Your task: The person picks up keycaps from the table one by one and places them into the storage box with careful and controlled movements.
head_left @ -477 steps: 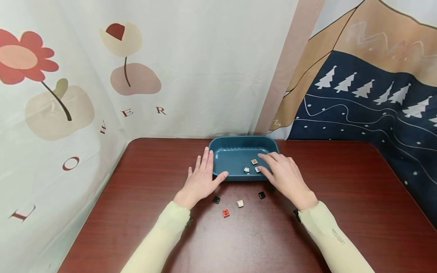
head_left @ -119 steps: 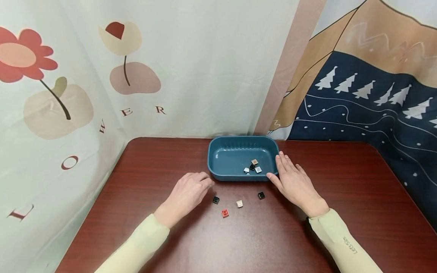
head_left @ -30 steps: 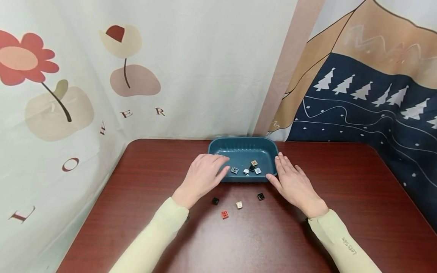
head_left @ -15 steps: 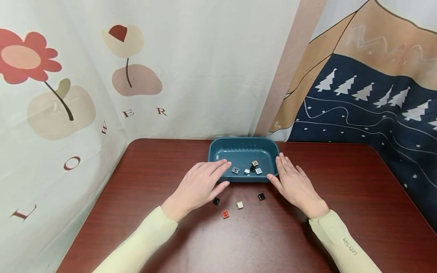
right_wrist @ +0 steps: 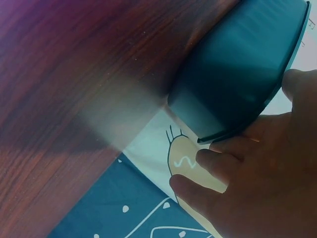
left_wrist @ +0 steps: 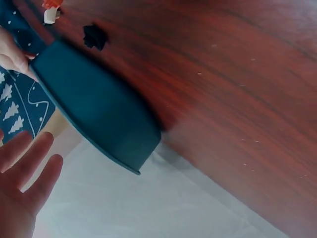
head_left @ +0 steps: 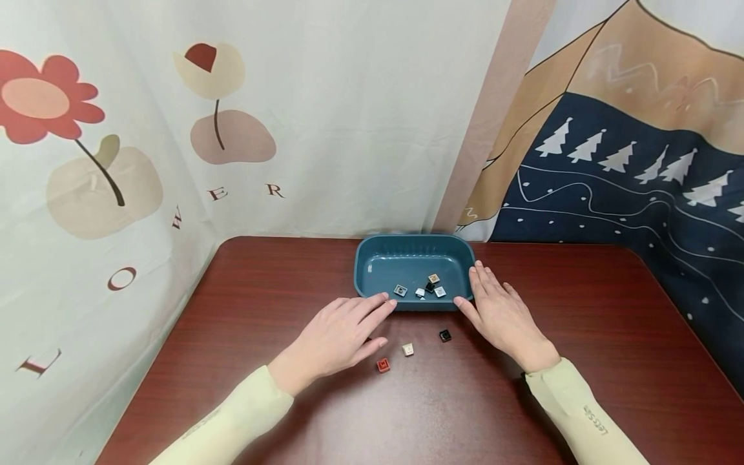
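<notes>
My left hand hovers at the front left corner of a teal plastic tray, fingers extended and nothing between them. In the left wrist view its fingers are spread apart. My right hand rests along the tray's right end, straight fingers at the rim, thumb by the front corner. Inside lie several small keycaps: a grey one, white ones, a black one and a tan one. On the table near my left thumb are a red keycap and a cream keycap.
A black keycap lies in front of the tray, left of my right wrist. The dark red wooden table backs onto a white curtain printed with flowers. A navy and tan printed cloth hangs at the right.
My left hand has drawn back from over the tray toward me, now covering the left black keycap. The grey and black keycaps have joined those in the tray. My right hand stays put lately.
</notes>
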`<action>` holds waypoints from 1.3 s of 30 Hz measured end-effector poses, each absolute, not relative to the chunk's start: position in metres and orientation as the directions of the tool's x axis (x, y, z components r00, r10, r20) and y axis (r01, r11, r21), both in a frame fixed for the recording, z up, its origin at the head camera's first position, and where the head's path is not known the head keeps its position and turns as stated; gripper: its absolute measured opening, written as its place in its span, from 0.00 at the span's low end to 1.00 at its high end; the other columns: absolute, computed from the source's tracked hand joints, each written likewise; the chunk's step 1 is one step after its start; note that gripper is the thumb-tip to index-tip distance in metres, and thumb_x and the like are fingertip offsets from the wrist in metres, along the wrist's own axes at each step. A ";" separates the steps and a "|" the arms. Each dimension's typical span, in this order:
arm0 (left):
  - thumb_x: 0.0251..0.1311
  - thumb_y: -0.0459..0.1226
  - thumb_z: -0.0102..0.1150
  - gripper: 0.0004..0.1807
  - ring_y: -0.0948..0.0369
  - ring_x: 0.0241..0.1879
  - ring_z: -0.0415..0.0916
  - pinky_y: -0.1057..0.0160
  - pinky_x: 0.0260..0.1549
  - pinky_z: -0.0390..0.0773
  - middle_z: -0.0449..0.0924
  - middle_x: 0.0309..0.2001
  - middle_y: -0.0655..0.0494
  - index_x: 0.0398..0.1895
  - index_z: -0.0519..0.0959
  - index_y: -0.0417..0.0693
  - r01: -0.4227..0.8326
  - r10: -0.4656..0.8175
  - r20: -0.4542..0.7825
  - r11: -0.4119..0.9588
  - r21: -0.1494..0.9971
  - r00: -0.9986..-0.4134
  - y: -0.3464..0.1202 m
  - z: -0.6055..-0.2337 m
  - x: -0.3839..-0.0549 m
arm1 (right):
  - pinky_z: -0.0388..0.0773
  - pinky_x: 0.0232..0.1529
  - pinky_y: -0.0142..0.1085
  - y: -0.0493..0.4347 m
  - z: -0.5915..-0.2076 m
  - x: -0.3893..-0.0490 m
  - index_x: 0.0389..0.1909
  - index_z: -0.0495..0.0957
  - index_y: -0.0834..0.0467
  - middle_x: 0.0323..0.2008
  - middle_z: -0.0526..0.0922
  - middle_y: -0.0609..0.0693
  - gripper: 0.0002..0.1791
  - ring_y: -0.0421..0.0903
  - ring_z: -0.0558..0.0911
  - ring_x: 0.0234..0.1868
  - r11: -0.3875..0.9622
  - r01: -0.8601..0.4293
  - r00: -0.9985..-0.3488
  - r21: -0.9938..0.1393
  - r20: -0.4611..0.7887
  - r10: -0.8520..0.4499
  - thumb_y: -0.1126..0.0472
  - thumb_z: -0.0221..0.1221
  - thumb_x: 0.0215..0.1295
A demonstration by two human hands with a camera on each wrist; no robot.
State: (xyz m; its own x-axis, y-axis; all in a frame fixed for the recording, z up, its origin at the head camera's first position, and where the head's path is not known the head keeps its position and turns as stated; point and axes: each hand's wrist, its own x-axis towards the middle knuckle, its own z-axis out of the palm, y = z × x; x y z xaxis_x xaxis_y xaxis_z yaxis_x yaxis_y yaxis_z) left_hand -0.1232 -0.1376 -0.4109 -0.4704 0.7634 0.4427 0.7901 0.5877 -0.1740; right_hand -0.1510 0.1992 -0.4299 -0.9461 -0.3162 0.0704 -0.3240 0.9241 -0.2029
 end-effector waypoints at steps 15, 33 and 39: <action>0.70 0.52 0.62 0.30 0.53 0.56 0.82 0.54 0.49 0.81 0.76 0.68 0.50 0.70 0.76 0.50 0.827 0.837 0.291 0.526 -0.197 -0.463 -0.150 -0.421 -0.122 | 0.58 0.73 0.64 0.199 -0.430 -0.151 0.78 0.55 0.71 0.80 0.52 0.65 0.44 0.63 0.55 0.80 0.923 -0.330 -0.944 -0.200 0.085 -0.319 0.40 0.49 0.80; 0.65 0.46 0.69 0.21 0.57 0.52 0.82 0.56 0.52 0.79 0.80 0.61 0.58 0.61 0.81 0.60 0.830 0.871 0.152 0.491 -0.265 -0.467 -0.149 -0.429 -0.122 | 0.57 0.73 0.64 0.199 -0.430 -0.152 0.79 0.54 0.71 0.80 0.51 0.65 0.45 0.64 0.56 0.79 0.927 -0.319 -0.948 -0.199 0.067 -0.312 0.39 0.48 0.80; 0.65 0.45 0.70 0.19 0.60 0.56 0.80 0.58 0.49 0.80 0.82 0.58 0.59 0.58 0.83 0.60 0.839 0.881 0.147 0.473 -0.268 -0.450 -0.148 -0.432 -0.123 | 0.58 0.72 0.64 0.199 -0.430 -0.152 0.78 0.55 0.71 0.80 0.53 0.66 0.44 0.64 0.56 0.79 0.926 -0.323 -0.946 -0.197 0.086 -0.312 0.41 0.50 0.79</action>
State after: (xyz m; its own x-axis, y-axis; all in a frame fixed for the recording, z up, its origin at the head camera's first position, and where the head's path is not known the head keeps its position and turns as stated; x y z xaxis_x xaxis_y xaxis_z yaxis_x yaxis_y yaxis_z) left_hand -0.1230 -0.1478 -0.4317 -0.4497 0.8810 0.1472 0.8391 0.4731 -0.2684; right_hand -0.1520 0.1991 -0.4304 -0.9462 -0.3121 0.0856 -0.3232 0.9255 -0.1973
